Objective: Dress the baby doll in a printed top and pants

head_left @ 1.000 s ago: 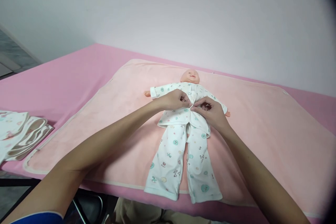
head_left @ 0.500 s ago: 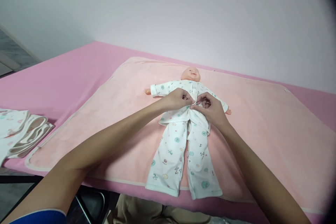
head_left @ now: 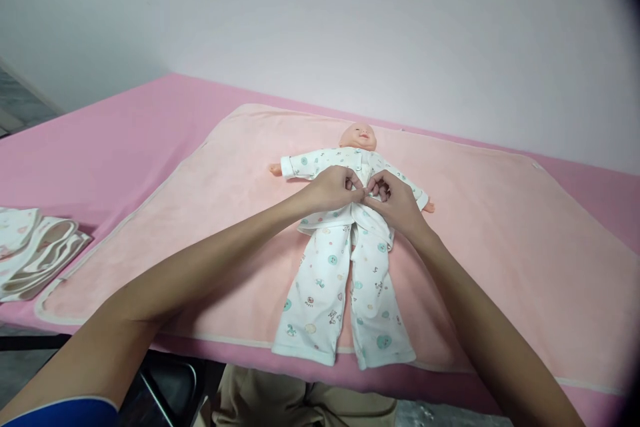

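Observation:
A baby doll [head_left: 358,136] lies on its back with its arms spread. It wears a white printed baby shirt [head_left: 324,220] and matching baby trousers [head_left: 320,287], whose legs reach the near edge of the bed. My left hand [head_left: 337,188] pinches the shirt's front edge at the doll's middle. Right against it, my right hand [head_left: 393,197] pinches the opposite front edge, so the fingertips of both hands meet. What fastening lies between them is hidden by the fingers. Above my hands the shirt's upper front lies together at the chest.
Under the doll spreads a peach blanket [head_left: 200,227] with a pale border, on a pink-covered bed [head_left: 125,120]. Folded printed cloths [head_left: 43,253] lie at the left edge. A plain wall [head_left: 350,33] rises behind. A dark chair [head_left: 170,383] shows below.
The whole view has shifted slightly, so everything sits a little further left and up. My hands remain at the shirt front, their fingertips drawn a little closer together.

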`<state>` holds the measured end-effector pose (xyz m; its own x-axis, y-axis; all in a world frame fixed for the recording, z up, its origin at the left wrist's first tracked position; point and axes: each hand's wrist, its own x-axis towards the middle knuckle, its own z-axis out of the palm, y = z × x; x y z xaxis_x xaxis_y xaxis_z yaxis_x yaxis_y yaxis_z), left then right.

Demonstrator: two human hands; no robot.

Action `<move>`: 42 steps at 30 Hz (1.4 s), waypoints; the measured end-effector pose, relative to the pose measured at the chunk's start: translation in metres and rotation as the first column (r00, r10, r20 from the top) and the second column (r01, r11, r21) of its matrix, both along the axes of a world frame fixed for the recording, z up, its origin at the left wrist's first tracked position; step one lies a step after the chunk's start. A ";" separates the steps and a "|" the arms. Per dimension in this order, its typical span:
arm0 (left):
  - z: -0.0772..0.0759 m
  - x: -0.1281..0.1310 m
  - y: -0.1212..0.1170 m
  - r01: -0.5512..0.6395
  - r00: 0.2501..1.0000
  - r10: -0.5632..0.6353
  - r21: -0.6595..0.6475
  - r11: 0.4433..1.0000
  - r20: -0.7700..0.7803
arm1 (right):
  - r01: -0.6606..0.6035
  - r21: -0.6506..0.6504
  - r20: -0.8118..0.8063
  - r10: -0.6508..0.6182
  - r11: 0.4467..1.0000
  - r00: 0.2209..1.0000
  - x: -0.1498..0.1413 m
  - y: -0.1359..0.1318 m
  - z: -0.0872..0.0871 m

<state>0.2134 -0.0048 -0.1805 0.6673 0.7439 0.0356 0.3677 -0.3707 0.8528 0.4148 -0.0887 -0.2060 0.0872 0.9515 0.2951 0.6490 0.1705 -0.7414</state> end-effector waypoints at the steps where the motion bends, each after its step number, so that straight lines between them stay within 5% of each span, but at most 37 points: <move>1: -0.001 0.000 0.001 0.010 1.000 -0.010 0.006 1.000 -0.001 | -0.014 -0.006 0.028 0.015 1.000 0.999 0.001 0.000 0.001; 10: 0.004 -0.006 0.014 0.087 0.996 -0.087 -0.065 0.994 -0.004 | -0.225 -0.053 0.081 0.229 0.973 0.970 0.010 -0.005 0.017; 22: 0.011 -0.016 0.022 0.220 0.972 -0.224 -0.056 0.974 -0.069 | -0.249 -0.039 -0.039 0.247 0.968 0.968 0.016 -0.002 0.005; 31: 0.000 -0.008 0.014 0.104 0.993 -0.098 0.094 0.990 -0.068 | -0.205 -0.083 -0.012 0.204 0.975 0.979 0.013 -0.002 0.012; 36: 0.005 -0.010 0.012 0.078 0.993 -0.068 0.106 0.991 -0.094 | -0.103 -0.112 0.266 0.130 0.988 0.955 -0.003 -0.028 0.041; 42: 0.007 -0.011 0.011 0.088 0.992 -0.077 0.106 0.990 -0.100 | -0.189 -0.057 0.732 0.170 0.980 0.660 -0.041 -0.043 0.037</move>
<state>0.2020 0.0066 -0.1739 0.7306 0.6812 0.0475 0.4096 -0.4928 0.7677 0.3734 -0.1320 -0.1685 -0.3373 0.9176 0.2103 0.9351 0.3523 -0.0378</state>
